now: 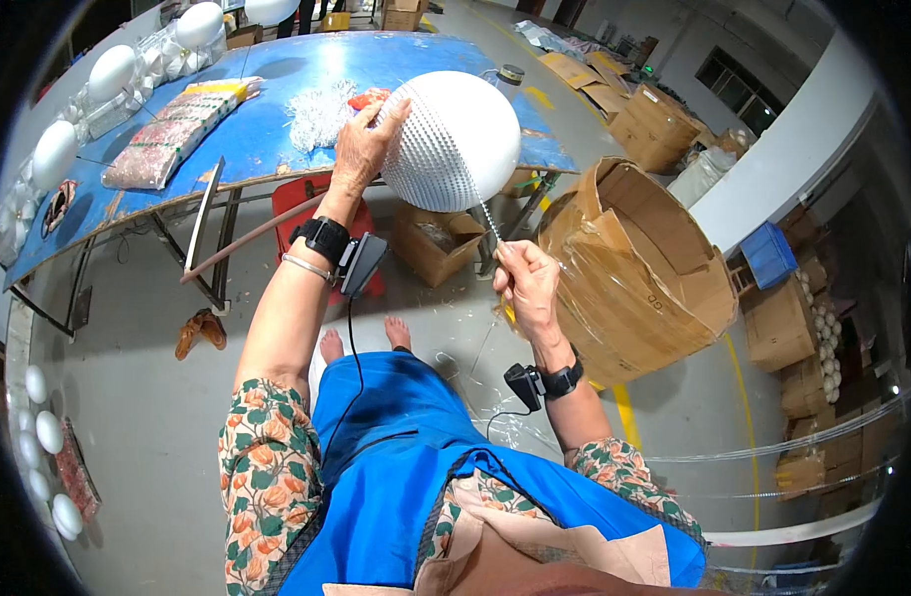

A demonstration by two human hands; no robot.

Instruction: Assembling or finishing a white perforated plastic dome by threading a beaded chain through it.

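A large smooth white ball (491, 134) is in front of me, its left and lower part wrapped in rows of small shiny silver beads. My left hand (364, 149) grips the ball's left side, fingers and thumb bent against the beaded rows. From the ball's underside a strand of silver beads (489, 219) runs down, pulled taut. Its lower end is pinched between the thumb and fingers of my right hand (528, 281), below and right of the ball. Whatever else supports the ball is hidden.
A blue table (306, 62) stands ahead, carrying a heap of white strands (320, 115) and a plastic-wrapped pack (177, 134). White balls (112, 72) line its left side. A big open carton (624, 283) stands close at right; a red stool (302, 214) is under the table edge.
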